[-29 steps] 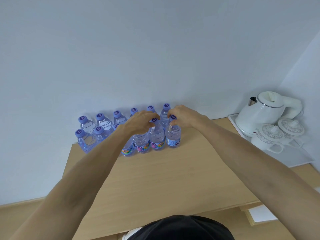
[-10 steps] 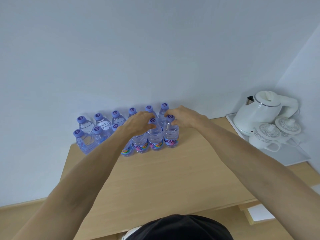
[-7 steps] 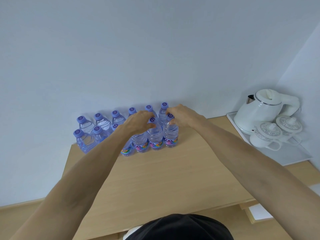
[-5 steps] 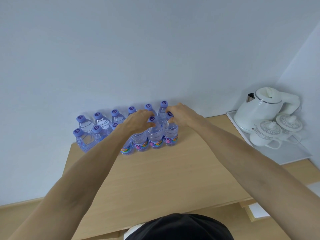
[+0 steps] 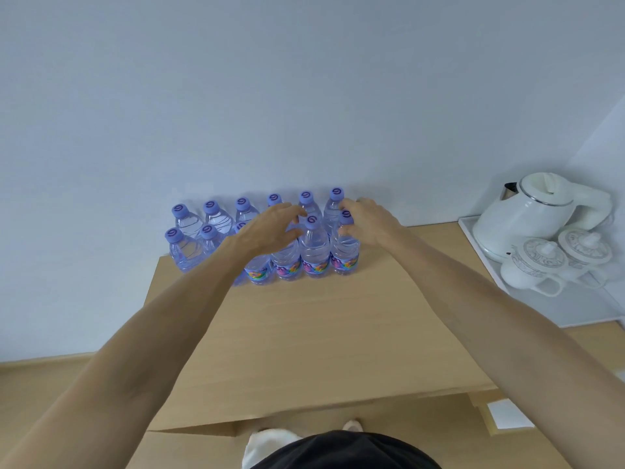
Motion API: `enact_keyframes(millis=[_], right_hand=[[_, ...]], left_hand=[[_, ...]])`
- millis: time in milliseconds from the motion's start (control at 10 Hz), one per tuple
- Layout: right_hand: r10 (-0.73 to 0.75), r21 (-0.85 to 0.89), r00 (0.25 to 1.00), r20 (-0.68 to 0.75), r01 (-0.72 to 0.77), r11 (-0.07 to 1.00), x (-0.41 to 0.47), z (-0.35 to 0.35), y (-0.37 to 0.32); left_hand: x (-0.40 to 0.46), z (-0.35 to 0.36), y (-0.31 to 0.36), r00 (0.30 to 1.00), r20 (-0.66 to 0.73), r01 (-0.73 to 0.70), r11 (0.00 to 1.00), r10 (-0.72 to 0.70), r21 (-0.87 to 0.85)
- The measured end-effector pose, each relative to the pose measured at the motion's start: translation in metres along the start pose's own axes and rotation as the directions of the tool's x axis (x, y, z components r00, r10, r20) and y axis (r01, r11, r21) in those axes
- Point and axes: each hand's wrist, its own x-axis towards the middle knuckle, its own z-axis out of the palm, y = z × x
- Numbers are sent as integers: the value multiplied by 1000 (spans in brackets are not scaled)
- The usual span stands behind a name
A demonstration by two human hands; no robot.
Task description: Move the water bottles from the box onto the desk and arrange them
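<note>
The water bottles (image 5: 314, 247) stand upright in two rows at the far edge of the wooden counter (image 5: 304, 333), close against the pale wall (image 5: 270, 96), each with a purple cap printed with a darker swirl mark. The front bottles carry a colourful band label low on the body, but its writing is too small and blurred to read, so no brand can be made out. The left hand (image 5: 270, 230) hovers over the middle of the front row with its fingers spread and loosely bent, hiding the caps beneath it; whether it touches a bottle cannot be told. The right hand (image 5: 368, 218) is at the right end of the front row, its fingers curled round the neck of the end bottle (image 5: 345, 247) just under the cap. Both forearms reach forward across the bare part of the counter. To the right, well apart from the bottles, a white electric kettle (image 5: 527, 214) stands on a white tray (image 5: 575, 309) with two white lidded cups (image 5: 554, 258) just in front of it. At the lower right, a white sheet of paper (image 5: 507, 414) lies on a lower wooden surface.
</note>
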Motion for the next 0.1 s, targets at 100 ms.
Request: enact_keyframes(millis=[100], right_hand=[[-40, -28, 985, -166, 36, 999, -10, 1, -11]], left_hand=[[-19, -4, -9, 993, -116, -26, 998, 19, -63]])
